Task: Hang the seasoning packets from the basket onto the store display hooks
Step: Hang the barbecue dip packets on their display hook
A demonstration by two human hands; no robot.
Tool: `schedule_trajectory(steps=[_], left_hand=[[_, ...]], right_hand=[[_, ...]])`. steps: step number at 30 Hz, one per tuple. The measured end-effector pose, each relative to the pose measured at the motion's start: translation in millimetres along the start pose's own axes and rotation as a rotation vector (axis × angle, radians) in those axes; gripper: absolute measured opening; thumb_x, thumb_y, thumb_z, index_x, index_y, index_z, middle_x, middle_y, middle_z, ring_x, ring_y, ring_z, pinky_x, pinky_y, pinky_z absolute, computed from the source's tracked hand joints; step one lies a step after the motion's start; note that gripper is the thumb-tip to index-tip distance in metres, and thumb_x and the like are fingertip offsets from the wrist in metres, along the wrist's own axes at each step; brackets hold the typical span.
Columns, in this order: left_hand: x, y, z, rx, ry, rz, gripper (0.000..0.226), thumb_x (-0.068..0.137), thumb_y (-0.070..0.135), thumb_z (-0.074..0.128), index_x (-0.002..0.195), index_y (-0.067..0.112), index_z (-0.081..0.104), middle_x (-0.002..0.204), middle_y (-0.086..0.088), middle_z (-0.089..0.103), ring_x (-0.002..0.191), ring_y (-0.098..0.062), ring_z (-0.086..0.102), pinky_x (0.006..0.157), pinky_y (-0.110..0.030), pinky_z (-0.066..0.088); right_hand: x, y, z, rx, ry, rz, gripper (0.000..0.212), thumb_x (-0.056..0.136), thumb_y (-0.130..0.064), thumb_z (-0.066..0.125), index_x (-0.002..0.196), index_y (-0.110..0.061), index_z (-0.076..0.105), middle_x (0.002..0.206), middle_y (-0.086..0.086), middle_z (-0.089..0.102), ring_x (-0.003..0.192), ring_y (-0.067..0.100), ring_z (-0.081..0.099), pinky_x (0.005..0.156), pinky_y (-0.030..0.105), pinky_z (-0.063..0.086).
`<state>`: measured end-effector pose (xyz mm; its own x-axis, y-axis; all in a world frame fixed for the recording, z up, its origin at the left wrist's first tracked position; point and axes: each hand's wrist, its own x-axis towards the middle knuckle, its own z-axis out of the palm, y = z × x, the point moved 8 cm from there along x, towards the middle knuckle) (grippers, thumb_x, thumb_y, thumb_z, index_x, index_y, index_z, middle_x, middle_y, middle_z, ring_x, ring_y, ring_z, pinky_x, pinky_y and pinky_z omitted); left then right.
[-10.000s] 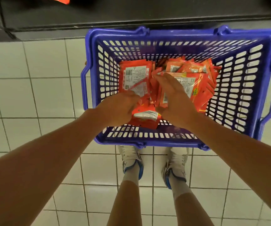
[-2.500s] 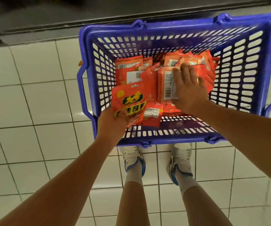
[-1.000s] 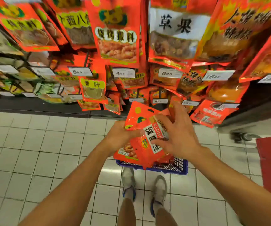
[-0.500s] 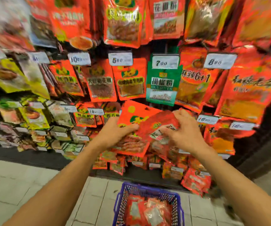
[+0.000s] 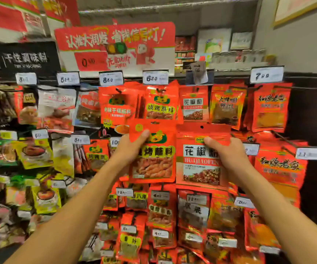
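Item: two seasoning packets held up before the hanging display, sorting-to-hook step in hand. Left hand (image 5: 129, 147) grips a red barbecue-dip packet (image 5: 153, 153), thumb across its upper left corner; right hand (image 5: 228, 155) grips a red pepper-powder packet (image 5: 199, 162), thumb on its top band, possibly with more packets stacked behind, though this cannot be told. Both packets sit side by side, edges touching, in front of the second row. Matching stock hangs directly above: a barbecue-dip row (image 5: 160, 105) under the 6.80 price tag (image 5: 155, 78), and a pepper-powder row (image 5: 193, 104) just to its right. Judged next move: raise each packet to its matching row and thread its punched hole (image 5: 201, 127) over the hook tip, most likely one at a time. Hidden or unclear: the basket is out of view; the hooks themselves are mostly covered by stock; the left-side goods are blurred; several price tags are unreadable.
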<state>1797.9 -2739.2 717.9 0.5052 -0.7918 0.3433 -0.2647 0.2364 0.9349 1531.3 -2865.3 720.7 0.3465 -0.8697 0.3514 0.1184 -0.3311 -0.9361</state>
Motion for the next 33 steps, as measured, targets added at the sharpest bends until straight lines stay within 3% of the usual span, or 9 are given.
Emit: schedule_trajectory(steps=[3, 6, 9, 13, 17, 22, 25, 29, 33], left_hand=[[24, 13, -13, -0.006, 0.031, -0.003, 0.044, 0.068, 0.069, 0.07, 0.099, 0.037, 0.075, 0.101, 0.011, 0.078, 0.098, -0.012, 0.074, 0.092, -0.04, 0.057], [51, 22, -18, -0.075, 0.003, -0.001, 0.031, 0.07, 0.048, 0.079, 0.091, 0.026, 0.078, 0.099, -0.003, 0.079, 0.094, -0.024, 0.075, 0.088, -0.051, 0.059], [78, 35, -19, -0.179, 0.017, 0.002, 0.003, 0.079, 0.032, 0.077, 0.079, 0.033, 0.08, 0.081, 0.004, 0.078, 0.075, -0.014, 0.075, 0.067, -0.035, 0.059], [116, 40, -16, -0.158, 0.047, 0.0, 0.018, 0.093, 0.034, 0.07, 0.083, 0.02, 0.076, 0.082, 0.004, 0.079, 0.076, -0.014, 0.076, 0.071, -0.035, 0.059], [146, 49, -2, -0.175, 0.028, 0.0, 0.01, 0.092, 0.026, 0.072, 0.091, 0.016, 0.07, 0.077, 0.002, 0.078, 0.07, -0.014, 0.076, 0.056, -0.027, 0.058], [168, 45, 5, -0.101, 0.078, -0.036, 0.011, 0.09, 0.012, 0.067, 0.081, 0.018, 0.065, 0.056, 0.01, 0.07, 0.051, -0.006, 0.067, 0.045, -0.02, 0.051], [175, 39, 4, -0.071, 0.142, -0.07, 0.012, 0.088, 0.014, 0.071, 0.078, 0.018, 0.064, 0.06, 0.007, 0.071, 0.059, -0.013, 0.069, 0.051, -0.026, 0.056], [185, 33, 6, -0.061, 0.213, -0.12, 0.019, 0.086, 0.024, 0.078, 0.087, 0.016, 0.061, 0.089, -0.008, 0.073, 0.086, -0.029, 0.072, 0.082, -0.047, 0.061], [188, 33, 6, 0.169, 0.344, -0.15, 0.04, 0.086, 0.045, 0.076, 0.102, 0.011, 0.06, 0.103, -0.007, 0.067, 0.092, -0.031, 0.063, 0.08, -0.039, 0.052]], right_hand=[[14, -19, 13, -0.016, 0.044, -0.04, 0.001, 0.087, -0.031, 0.077, 0.087, -0.031, 0.078, 0.089, 0.0, 0.08, 0.083, 0.023, 0.077, 0.081, 0.046, 0.06], [31, -39, 31, -0.037, 0.06, -0.062, 0.016, 0.088, -0.02, 0.076, 0.08, -0.034, 0.078, 0.082, -0.004, 0.079, 0.075, 0.018, 0.076, 0.075, 0.041, 0.058], [46, -53, 44, -0.036, 0.108, -0.067, 0.014, 0.084, -0.01, 0.075, 0.074, -0.02, 0.076, 0.077, -0.001, 0.078, 0.07, 0.022, 0.076, 0.076, 0.049, 0.061], [56, -57, 53, -0.046, 0.159, -0.074, 0.009, 0.082, -0.013, 0.077, 0.075, -0.019, 0.075, 0.08, 0.003, 0.079, 0.075, 0.028, 0.076, 0.081, 0.057, 0.06], [64, -59, 49, -0.081, 0.189, -0.088, 0.009, 0.081, -0.016, 0.077, 0.077, -0.024, 0.077, 0.081, 0.001, 0.079, 0.074, 0.027, 0.077, 0.081, 0.057, 0.06], [71, -58, 39, -0.113, 0.197, -0.114, 0.008, 0.084, -0.012, 0.077, 0.083, -0.019, 0.074, 0.082, -0.001, 0.079, 0.076, 0.024, 0.077, 0.082, 0.055, 0.06], [77, -57, 36, -0.115, 0.183, -0.116, 0.007, 0.085, -0.013, 0.077, 0.085, -0.02, 0.074, 0.082, -0.002, 0.079, 0.075, 0.023, 0.077, 0.08, 0.051, 0.061], [82, -47, 38, -0.106, 0.162, -0.1, 0.005, 0.086, -0.013, 0.076, 0.087, -0.018, 0.073, 0.081, -0.002, 0.079, 0.072, 0.021, 0.077, 0.076, 0.045, 0.061], [85, -41, 42, -0.109, 0.165, -0.094, 0.006, 0.085, -0.014, 0.076, 0.083, -0.017, 0.073, 0.077, -0.002, 0.078, 0.068, 0.02, 0.076, 0.072, 0.041, 0.06]])
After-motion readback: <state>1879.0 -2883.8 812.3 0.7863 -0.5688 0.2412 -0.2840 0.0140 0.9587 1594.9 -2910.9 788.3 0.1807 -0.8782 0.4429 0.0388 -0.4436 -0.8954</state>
